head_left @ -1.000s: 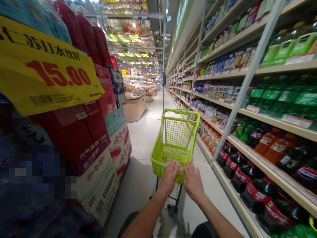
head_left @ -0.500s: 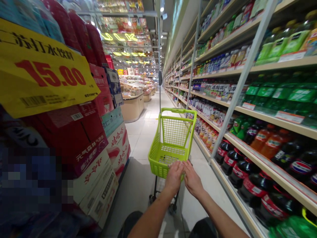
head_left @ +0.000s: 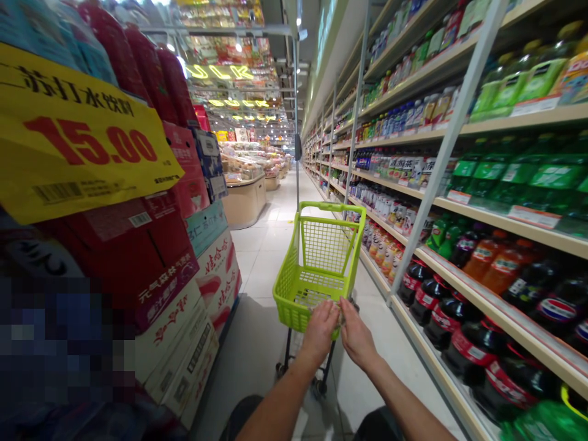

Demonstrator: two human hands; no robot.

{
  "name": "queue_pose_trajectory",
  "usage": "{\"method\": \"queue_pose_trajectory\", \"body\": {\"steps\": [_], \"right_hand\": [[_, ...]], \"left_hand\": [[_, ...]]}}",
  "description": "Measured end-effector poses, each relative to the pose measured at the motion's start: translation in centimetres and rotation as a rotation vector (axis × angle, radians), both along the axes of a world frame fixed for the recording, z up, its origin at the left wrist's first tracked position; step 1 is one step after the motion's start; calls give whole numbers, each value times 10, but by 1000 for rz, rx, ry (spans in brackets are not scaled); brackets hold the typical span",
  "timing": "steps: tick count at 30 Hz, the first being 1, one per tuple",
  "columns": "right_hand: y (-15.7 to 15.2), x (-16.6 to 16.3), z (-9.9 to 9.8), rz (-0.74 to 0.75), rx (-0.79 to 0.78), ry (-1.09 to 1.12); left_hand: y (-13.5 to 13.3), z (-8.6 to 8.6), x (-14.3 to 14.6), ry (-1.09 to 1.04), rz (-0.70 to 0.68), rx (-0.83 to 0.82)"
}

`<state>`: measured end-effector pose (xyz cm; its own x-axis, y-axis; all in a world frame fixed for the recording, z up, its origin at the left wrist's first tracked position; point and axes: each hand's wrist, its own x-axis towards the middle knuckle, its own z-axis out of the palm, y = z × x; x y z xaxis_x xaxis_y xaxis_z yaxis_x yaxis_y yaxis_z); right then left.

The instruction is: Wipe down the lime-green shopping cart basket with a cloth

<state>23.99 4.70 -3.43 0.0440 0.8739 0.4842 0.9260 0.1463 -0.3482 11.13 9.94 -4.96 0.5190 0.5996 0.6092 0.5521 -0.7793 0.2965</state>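
My left hand and my right hand are close together in front of me, fingers bent and pointing forward. A small pale bit shows between the fingertips; I cannot make out what it is. Just beyond them stands a lime-green shopping cart with a grid basket on dark legs with wheels. My hands overlap its near right corner in view, and whether they touch it is unclear. No goods show in the visible part of the basket.
Shelves of bottled drinks run along the right, with large cola bottles at the bottom. Stacked drink cartons rise at the left beneath a yellow price sign. Ahead, a tiled aisle passes a wooden display counter.
My hands have parted slightly at the fingertips, opening a small gap between them. The cart stays almost in place; the view has shifted a little.
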Motion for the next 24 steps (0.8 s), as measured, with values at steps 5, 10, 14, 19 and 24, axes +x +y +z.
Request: {"method": "queue_pose_trajectory", "body": {"steps": [5,10,14,19,24], "right_hand": [[-4,-1,-2,-27,-17,-18],[-3,-9,-8,-60,-23,36],[-3,-7,-8,-28,-17,49],[-6,0,-8,-40,-10,70],[-6,-3,-12,-61,-4,88]], "left_hand": [[24,11,-60,-48,271,-85],[29,16,-71,-57,339,-77],[9,-1,-23,-3,98,9],[25,-2,-57,-62,176,-1],[32,7,-74,-72,291,-24]]}}
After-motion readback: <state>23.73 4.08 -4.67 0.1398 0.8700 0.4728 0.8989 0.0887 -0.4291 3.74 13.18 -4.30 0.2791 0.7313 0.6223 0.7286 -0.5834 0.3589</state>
